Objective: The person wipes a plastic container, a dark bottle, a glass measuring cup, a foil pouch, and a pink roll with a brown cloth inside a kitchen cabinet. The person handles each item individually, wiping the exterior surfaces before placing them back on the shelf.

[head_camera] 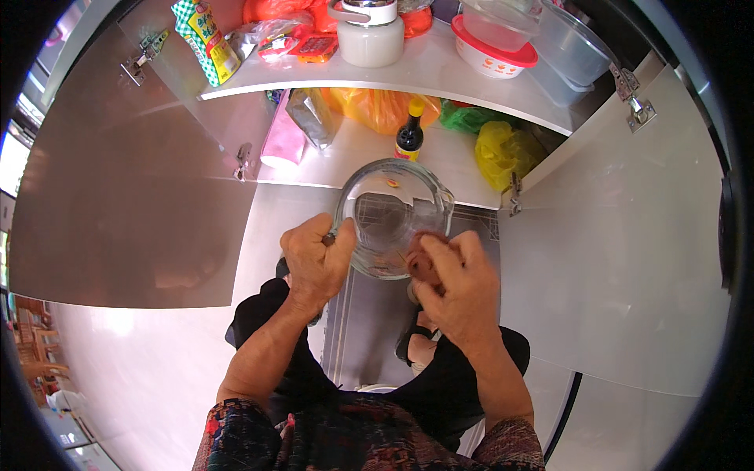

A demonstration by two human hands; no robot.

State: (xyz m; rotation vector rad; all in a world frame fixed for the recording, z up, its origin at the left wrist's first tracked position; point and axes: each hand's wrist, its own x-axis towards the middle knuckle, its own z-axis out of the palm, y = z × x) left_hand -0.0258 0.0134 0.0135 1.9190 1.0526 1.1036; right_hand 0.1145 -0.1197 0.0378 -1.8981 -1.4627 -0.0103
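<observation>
My left hand (pixel 318 256) grips the left side of a clear glass pot (pixel 392 168), apparently by a handle mostly hidden in the fist. The pot hangs over the floor in front of the open cupboard, its round mouth turned up towards me. Bunched in my right hand (pixel 459 282) is a brown cloth (pixel 425 265), held against the pot's near right rim. Just beyond the pot, a dark sauce bottle (pixel 410 136) with a yellow cap stands on the lower shelf.
Cupboard doors swing out at left (pixel 129 194) and right (pixel 612 247). The upper shelf (pixel 424 76) holds a white lidded jar (pixel 371 44), a red-lidded bowl (pixel 492 56), plastic tubs (pixel 568 50) and a yellow-green packet (pixel 206 44). Below lie a pink roll (pixel 284 138), an orange bag (pixel 371 109) and a yellow bag (pixel 503 153).
</observation>
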